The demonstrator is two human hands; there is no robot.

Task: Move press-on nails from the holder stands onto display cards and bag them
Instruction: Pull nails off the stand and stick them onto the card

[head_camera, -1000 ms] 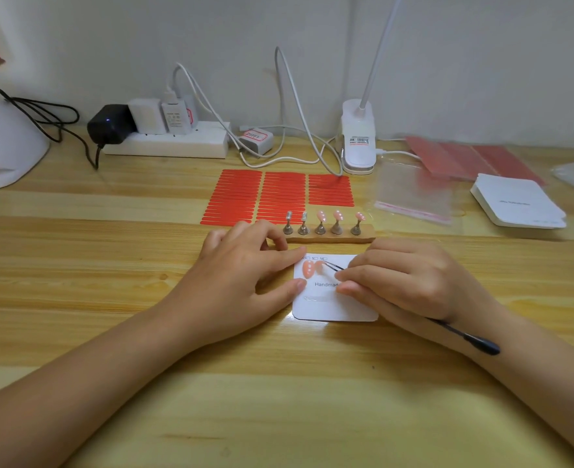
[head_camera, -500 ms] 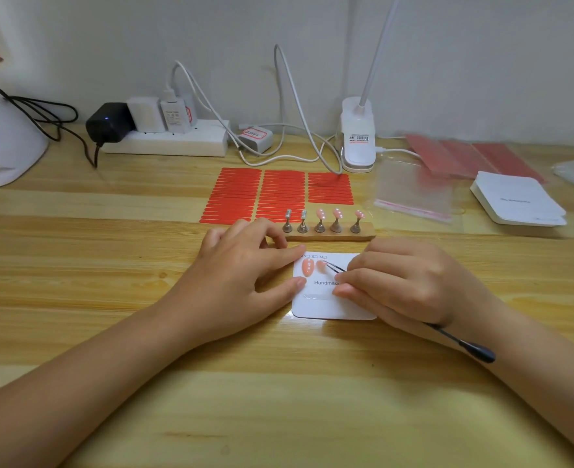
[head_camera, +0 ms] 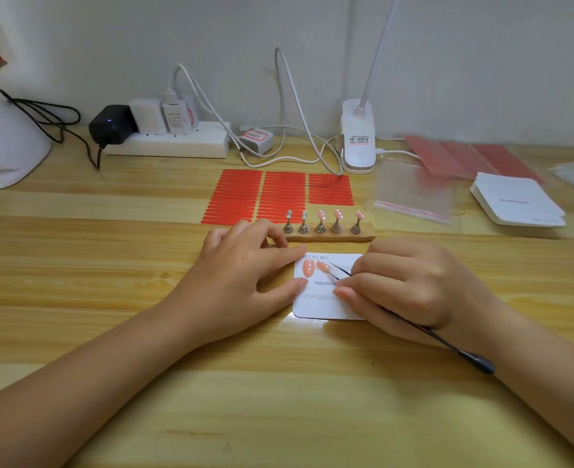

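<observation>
A white display card (head_camera: 324, 304) lies on the wooden desk with two pink press-on nails (head_camera: 308, 268) stuck near its top left. My left hand (head_camera: 245, 275) rests its fingertips on the card's left edge. My right hand (head_camera: 407, 285) grips thin black tweezers (head_camera: 341, 270), whose tips touch the second nail (head_camera: 323, 265). Behind the card stands a wooden holder base (head_camera: 363, 228) with several metal stands; three on the right carry pink nails (head_camera: 339, 214), two on the left are bare.
Red adhesive strip sheets (head_camera: 278, 194) lie behind the holder. Clear bags (head_camera: 414, 194) and a stack of white cards (head_camera: 515, 201) sit at the right. A power strip (head_camera: 167, 146), cables, a clip lamp (head_camera: 358, 143) and a white nail lamp (head_camera: 5, 150) line the back.
The tweezer tips shifted slightly on the second nail; both hands stayed on the card.
</observation>
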